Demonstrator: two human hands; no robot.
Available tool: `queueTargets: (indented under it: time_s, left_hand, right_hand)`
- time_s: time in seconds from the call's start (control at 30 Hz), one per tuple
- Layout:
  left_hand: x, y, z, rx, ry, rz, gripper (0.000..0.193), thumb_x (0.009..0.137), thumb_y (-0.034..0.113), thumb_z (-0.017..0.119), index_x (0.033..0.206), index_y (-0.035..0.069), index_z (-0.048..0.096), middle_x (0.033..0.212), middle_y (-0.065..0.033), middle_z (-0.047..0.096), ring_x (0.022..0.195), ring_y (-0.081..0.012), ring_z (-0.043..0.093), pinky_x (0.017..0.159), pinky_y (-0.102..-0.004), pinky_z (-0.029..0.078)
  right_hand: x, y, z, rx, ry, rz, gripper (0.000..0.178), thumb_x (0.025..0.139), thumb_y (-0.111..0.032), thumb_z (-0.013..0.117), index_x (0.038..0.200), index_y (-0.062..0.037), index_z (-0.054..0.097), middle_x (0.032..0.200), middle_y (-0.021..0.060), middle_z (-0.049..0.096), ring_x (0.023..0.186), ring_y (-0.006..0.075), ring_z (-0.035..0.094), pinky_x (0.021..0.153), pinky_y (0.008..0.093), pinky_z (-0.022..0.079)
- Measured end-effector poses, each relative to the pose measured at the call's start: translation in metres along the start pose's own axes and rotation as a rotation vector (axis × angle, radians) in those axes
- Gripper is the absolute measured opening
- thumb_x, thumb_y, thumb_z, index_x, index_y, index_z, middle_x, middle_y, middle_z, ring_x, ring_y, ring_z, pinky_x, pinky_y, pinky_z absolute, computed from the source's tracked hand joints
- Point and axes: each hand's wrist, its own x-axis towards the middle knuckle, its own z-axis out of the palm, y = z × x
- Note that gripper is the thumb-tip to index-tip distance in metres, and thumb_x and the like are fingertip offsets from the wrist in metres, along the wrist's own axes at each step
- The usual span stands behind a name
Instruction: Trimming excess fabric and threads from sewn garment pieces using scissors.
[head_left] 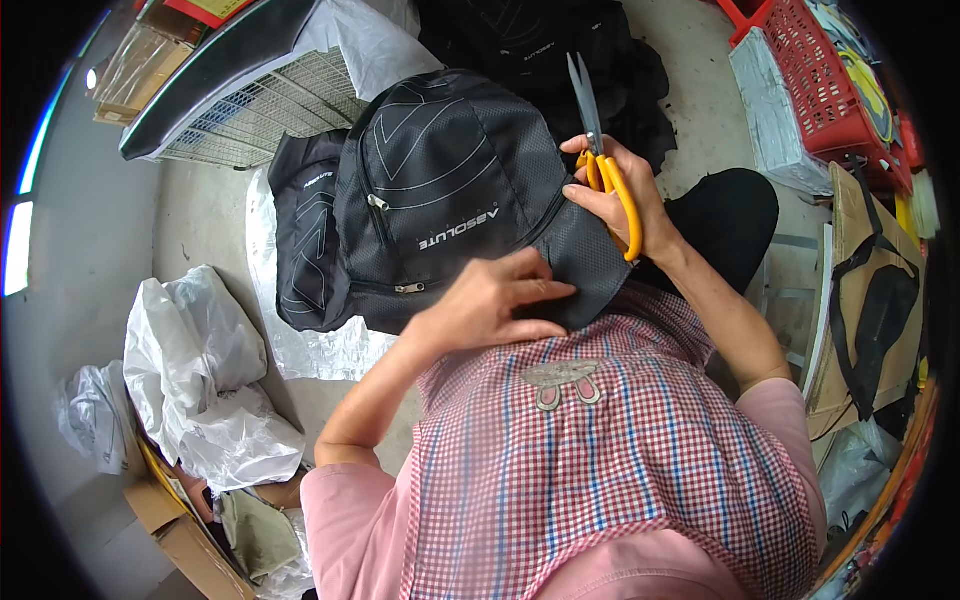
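Observation:
A black backpack [440, 165] with zippers and pale printed lettering lies across my lap, its lettering upside down to me. My left hand [497, 302] rests on the lower part of the bag with fingers stretched out and apart. In my right hand [635, 195] is a pair of scissors [622, 208] with yellow handles; the blades point away from me and look slightly parted. The thumb of that hand lies against the bag's right edge. Beside the backpack on the left sits another black printed piece [310, 240], partly covered by it.
More black printed fabric [530, 30] lies on the floor beyond the bag. A wire rack [270, 95] stands at the far left, a red plastic basket [815, 85] at the far right. White plastic bags [195, 350] sit to the left, above a cardboard box [195, 545].

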Motion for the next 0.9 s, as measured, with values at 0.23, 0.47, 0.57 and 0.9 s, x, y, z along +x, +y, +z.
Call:
queueTargets:
  time_s: [0.23, 0.47, 0.57, 0.9]
  left_hand:
    - [0.059, 0.014, -0.066, 0.160, 0.407, -0.104, 0.035, 0.072, 0.030, 0.079, 0.094, 0.005, 0.068, 0.093, -0.0065, 0.062, 0.066, -0.0160, 0.057, 0.057, -0.0281, 0.047]
    - [0.078, -0.006, -0.071, 0.074, 0.305, -0.176, 0.028, 0.069, 0.017, 0.082, 0.088, 0.003, 0.067, 0.078, -0.0019, 0.060, 0.059, -0.0098, 0.047, 0.054, -0.0228, 0.040]
    - [0.076, -0.014, -0.074, -0.080, 0.293, -0.231, 0.024, 0.069, 0.013, 0.083, 0.084, 0.003, 0.067, 0.073, 0.0003, 0.057, 0.057, -0.0070, 0.042, 0.053, -0.0210, 0.037]
    - [0.077, -0.018, -0.091, -0.340, 0.110, -0.299, 0.019, 0.070, 0.010, 0.082, 0.067, 0.003, 0.065, 0.061, 0.0046, 0.050, 0.052, -0.0055, 0.037, 0.050, -0.0204, 0.031]
  right_hand:
    - [-0.007, -0.031, 0.003, 0.024, -0.038, -0.177, 0.041, 0.074, 0.002, 0.069, 0.113, -0.0070, 0.058, 0.089, 0.0023, 0.057, 0.075, 0.0077, 0.052, 0.068, 0.0185, 0.043]
    - [-0.003, -0.030, 0.003, 0.046, -0.020, -0.190, 0.044, 0.074, 0.000, 0.070, 0.115, -0.0067, 0.057, 0.094, 0.0027, 0.056, 0.075, 0.0093, 0.051, 0.068, 0.0202, 0.043]
    - [-0.002, -0.028, -0.004, -0.027, -0.047, -0.213, 0.047, 0.074, -0.003, 0.072, 0.118, -0.0062, 0.056, 0.093, 0.0028, 0.055, 0.073, 0.0106, 0.050, 0.066, 0.0216, 0.042]
    - [-0.019, -0.025, -0.051, -0.574, -0.262, -0.304, 0.058, 0.070, -0.013, 0.079, 0.122, -0.0031, 0.055, 0.084, 0.0041, 0.051, 0.065, 0.0145, 0.045, 0.059, 0.0263, 0.039]
